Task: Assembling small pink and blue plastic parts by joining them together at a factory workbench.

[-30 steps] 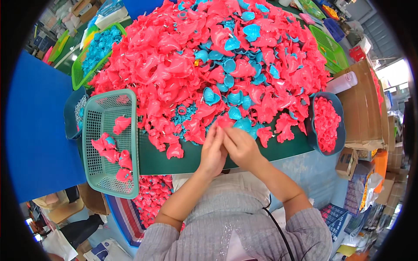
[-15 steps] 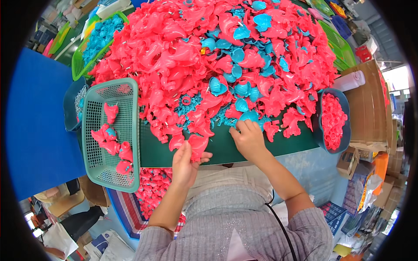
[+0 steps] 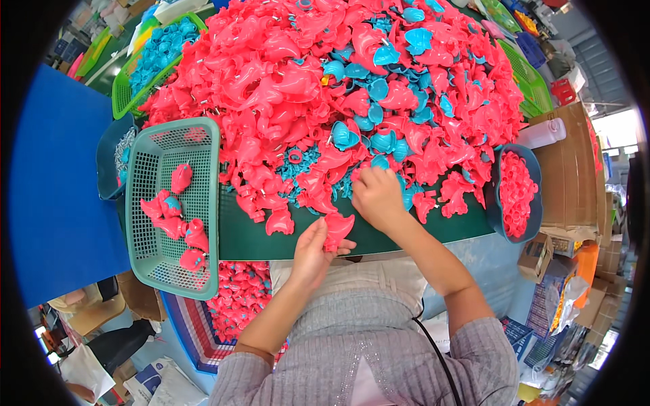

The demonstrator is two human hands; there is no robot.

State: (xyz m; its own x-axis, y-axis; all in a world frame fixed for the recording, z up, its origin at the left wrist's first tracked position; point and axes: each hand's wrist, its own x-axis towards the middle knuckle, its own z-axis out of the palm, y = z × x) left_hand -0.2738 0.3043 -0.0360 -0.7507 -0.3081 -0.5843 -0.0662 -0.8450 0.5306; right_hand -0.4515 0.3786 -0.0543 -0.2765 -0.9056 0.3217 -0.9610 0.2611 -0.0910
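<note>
In my left hand (image 3: 315,256) is a curved, glossy pink plastic part (image 3: 337,229), gripped between thumb and fingers just above the table's front edge. My right hand (image 3: 379,197) is closed at the near edge of a big heap of pink plastic parts (image 3: 271,81); its fingertips are at the small blue pieces, and what they hold is hidden. A rounded blue plastic shell (image 3: 380,162) lies just beyond those fingers. One loose pink part (image 3: 279,221) rests on the green tabletop (image 3: 254,238) left of the held one.
At left stands a green mesh basket (image 3: 210,257) with several pink pieces. Beside it are a dark tub of small metal pieces (image 3: 124,150) and a basket of blue parts (image 3: 162,51). A tub of pink rings (image 3: 516,193), a bottle (image 3: 544,133) and a cardboard box (image 3: 575,169) stand right.
My left hand has moved right with the pink part, closer to my right hand. My right hand has shifted slightly left and away from me.
</note>
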